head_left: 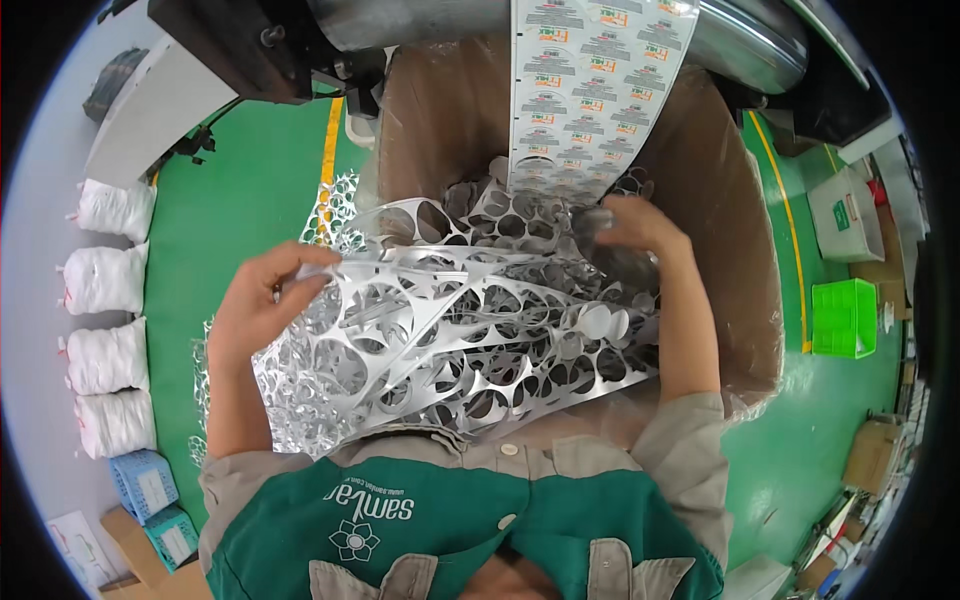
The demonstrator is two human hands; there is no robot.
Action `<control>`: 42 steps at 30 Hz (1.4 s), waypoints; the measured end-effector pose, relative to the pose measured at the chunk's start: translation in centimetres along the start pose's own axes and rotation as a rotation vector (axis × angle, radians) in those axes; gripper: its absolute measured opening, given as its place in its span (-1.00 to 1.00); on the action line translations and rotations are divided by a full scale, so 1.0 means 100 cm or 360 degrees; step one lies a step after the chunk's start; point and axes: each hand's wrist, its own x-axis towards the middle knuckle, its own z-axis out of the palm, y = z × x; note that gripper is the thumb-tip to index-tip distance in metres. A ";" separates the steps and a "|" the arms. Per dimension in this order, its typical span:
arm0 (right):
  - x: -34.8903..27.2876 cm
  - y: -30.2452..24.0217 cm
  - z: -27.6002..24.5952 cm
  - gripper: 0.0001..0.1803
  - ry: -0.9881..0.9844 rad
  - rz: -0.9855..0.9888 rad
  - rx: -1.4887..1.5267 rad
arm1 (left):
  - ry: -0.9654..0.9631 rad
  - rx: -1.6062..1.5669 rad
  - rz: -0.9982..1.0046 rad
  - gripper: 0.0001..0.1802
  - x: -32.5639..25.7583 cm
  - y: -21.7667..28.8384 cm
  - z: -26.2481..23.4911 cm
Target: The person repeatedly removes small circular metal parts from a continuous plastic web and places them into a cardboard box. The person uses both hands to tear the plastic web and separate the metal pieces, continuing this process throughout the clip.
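Observation:
Silver foil sheet punched with rows of round holes stretches in a tangled heap across the mouth of a large brown carton lined with clear plastic. My left hand pinches its left edge between thumb and fingers. At the right, my right hand is closed on silvery foil scrap; part of that piece is hidden. Between my hands a white printed foil strip hangs down into the carton, its lower end among the scrap. Loose foil discs lie on the heap.
Metal rollers on dark machine arms span the top. More punched foil spills over the green floor at left. White bundles line the left wall, with blue baskets below. At right stand a green crate and a white bin.

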 end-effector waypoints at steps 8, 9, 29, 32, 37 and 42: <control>-0.049 -0.077 -0.083 -0.28 0.0078 -0.1061 0.2610 | 0.0291 -0.0332 0.0038 -0.71 -0.011 0.001 -0.011; -0.039 -0.042 -0.054 -0.30 -0.0252 -0.0967 0.2565 | 0.0309 -0.0439 0.0062 -0.72 -0.010 0.000 -0.015; -0.030 0.020 -0.030 -0.39 0.0649 -0.0575 0.3050 | 0.0042 -0.0297 -0.0017 -0.81 -0.012 -0.001 -0.009; 0.010 0.070 0.060 -0.38 0.1068 0.0347 0.2201 | -0.0134 0.0333 -0.0276 -0.74 -0.014 -0.018 -0.008; 0.022 0.101 0.135 -0.22 0.0218 0.0669 0.0103 | -0.0002 0.0566 0.0239 -0.64 -0.015 -0.032 -0.033; 0.022 0.039 0.077 -0.42 -0.0264 -0.0006 -0.0106 | 0.0293 0.0920 0.0760 -0.33 0.060 0.034 0.010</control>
